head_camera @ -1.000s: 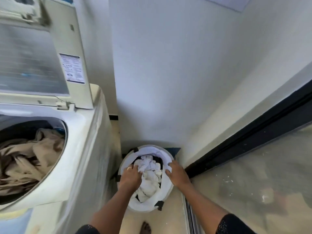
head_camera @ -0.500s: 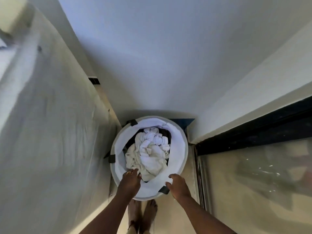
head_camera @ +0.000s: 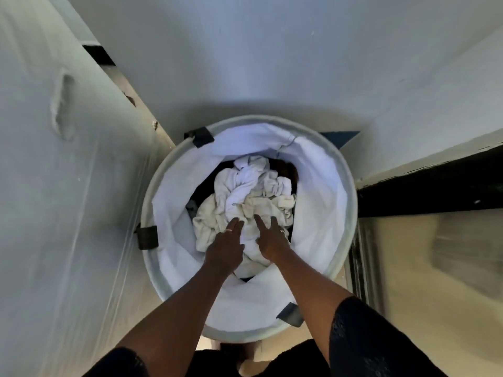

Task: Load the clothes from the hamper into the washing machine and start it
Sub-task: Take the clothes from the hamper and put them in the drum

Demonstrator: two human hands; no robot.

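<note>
**Both hands in the hamper, fingers on the cloth, nothing gathered**

The clothes [head_camera: 245, 191] lie as a crumpled white and cream heap at the bottom of the round hamper [head_camera: 351, 202], with something darker [head_camera: 288, 170] showing under the far edge. The heap looks soft, limp and light. It should not slip or break, but it will sag and trail, and a loose end could catch on the liner or drop to the floor on the way out.

The left hand [head_camera: 224, 248] and the right hand [head_camera: 269, 240] reach in side by side. Their fingers are straight and a little spread, with the tips resting on the near part of the heap. Neither grip has closed and no cloth is bunched in either palm.

From where I stand, the best hold is low down. Push the fingers under the thick middle folds from both sides and scoop the bundle whole, rather than pinching one corner.

The hamper sits on the floor in a narrow corner. On the left is a tall white panel [head_camera: 68, 186], which I take to be the side of the washing machine. A plain wall stands behind, and a dark-framed glass door [head_camera: 435, 191] is on the right.
</note>
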